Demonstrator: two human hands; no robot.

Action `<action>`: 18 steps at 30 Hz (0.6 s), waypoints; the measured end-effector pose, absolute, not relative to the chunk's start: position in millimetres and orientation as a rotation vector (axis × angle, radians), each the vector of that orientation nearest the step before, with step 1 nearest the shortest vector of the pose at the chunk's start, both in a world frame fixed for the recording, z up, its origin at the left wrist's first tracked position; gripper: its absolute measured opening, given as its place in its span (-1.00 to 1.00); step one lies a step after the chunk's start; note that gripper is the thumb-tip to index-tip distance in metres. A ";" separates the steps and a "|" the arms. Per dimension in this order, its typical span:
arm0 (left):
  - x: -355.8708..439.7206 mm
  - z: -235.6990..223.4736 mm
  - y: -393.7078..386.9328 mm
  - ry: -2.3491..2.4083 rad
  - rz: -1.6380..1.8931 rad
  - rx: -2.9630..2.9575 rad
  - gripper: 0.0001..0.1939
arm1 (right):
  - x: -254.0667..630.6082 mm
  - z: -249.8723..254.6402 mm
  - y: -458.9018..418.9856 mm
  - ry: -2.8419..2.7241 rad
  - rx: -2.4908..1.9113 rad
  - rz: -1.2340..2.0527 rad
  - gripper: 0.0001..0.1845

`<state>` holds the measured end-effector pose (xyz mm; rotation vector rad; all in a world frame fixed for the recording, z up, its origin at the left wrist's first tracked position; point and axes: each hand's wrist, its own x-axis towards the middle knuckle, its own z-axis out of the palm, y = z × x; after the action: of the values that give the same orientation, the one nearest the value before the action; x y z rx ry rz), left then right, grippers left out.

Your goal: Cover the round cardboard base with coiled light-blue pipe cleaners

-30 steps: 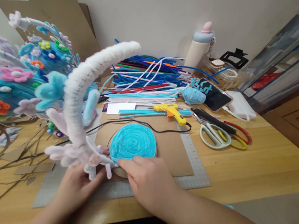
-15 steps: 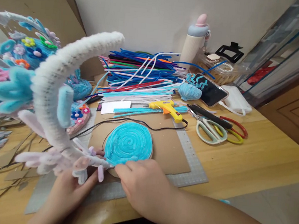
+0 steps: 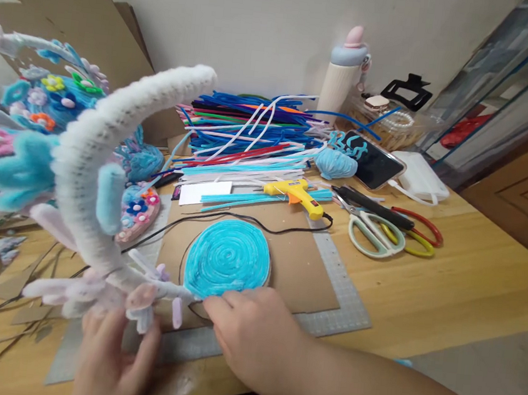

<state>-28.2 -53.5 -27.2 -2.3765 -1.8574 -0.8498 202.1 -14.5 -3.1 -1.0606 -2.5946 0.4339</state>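
Note:
A round disc (image 3: 226, 259) covered in a coil of bright blue pipe cleaner lies on cardboard. At its near left edge joins a thick white pipe-cleaner arch (image 3: 77, 153), which curves up and carries pale pink and white figures (image 3: 94, 289) near its foot. My right hand (image 3: 254, 331) is closed on the near rim of the disc, where the arch meets it. Just below the figures is my left hand (image 3: 116, 348), thumb and fingers apart; its fingertips are partly hidden behind them. A large blue fuzzy flower (image 3: 22, 166) sits left of the arch.
Behind the disc lie a yellow glue gun (image 3: 297, 195) with a black cord and a heap of pipe cleaners (image 3: 252, 127). Scissors (image 3: 373, 231), a phone (image 3: 374, 165) and a bottle (image 3: 339, 83) stand or lie to the right. Flowered baskets (image 3: 61, 101) and cardboard scraps (image 3: 23, 285) are at left.
My left hand has drawn back to the left and down from the disc's edge, its thumb opening away from the fingers. My right hand stays at the rim. The view has shifted slightly.

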 end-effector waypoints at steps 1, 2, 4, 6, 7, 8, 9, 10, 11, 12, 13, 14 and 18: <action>-23.8 -25.9 -58.3 -1.741 -0.809 -2.339 -0.72 | 202.2 -3.1 -14.6 -2.594 -1.060 0.437 -0.93; -18.5 -24.5 -62.1 -1.634 -0.775 -2.378 -0.71 | 202.3 -3.2 -14.6 -2.592 -1.056 0.439 -0.93; -6.7 -22.5 -66.4 -1.615 -0.688 -2.544 -0.60 | 202.6 -3.7 -14.6 -2.585 -1.041 0.440 -0.93; 2.9 -23.0 -67.2 -1.575 -0.605 -2.621 -0.53 | 203.2 -4.3 -14.4 -2.581 -1.033 0.440 -0.93; 6.2 -24.2 -67.0 -1.561 -0.573 -2.625 -0.51 | 203.6 -4.4 -14.3 -2.580 -1.037 0.445 -0.94; 8.6 -25.8 -67.0 -1.556 -0.547 -2.609 -0.50 | 204.0 -4.4 -14.1 -2.582 -1.041 0.455 -0.93; 10.1 -27.7 -67.2 -1.566 -0.528 -2.588 -0.51 | 204.3 -4.4 -14.0 -2.587 -1.047 0.467 -0.93; 11.1 -29.4 -67.9 -1.593 -0.514 -2.567 -0.51 | 204.7 -4.2 -13.9 -2.593 -1.050 0.476 -0.93; 11.7 -30.9 -68.9 -1.623 -0.503 -2.555 -0.52 | 205.0 -4.1 -13.8 -2.599 -1.050 0.482 -0.93; 12.1 -32.0 -70.0 -1.657 -0.498 -2.542 -0.52 | 205.2 -4.0 -13.8 -2.605 -1.048 0.486 -0.92; 12.5 -32.7 -71.0 -1.683 -0.495 -2.533 -0.52 | 205.4 -4.1 -13.7 -2.608 -1.046 0.485 -0.91; 12.8 -33.0 -71.8 -1.695 -0.492 -2.526 -0.52 | 205.5 -4.4 -13.8 -2.610 -1.041 0.484 -0.90; 13.4 -33.0 -70.6 -1.639 -0.489 -2.542 -0.50 | 205.4 -6.3 -15.0 -2.602 -1.045 0.471 -0.90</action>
<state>13.4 -70.6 -33.0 -2.5420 -1.6394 -0.4894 205.4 -15.0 -6.3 -1.0446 -2.6022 0.4711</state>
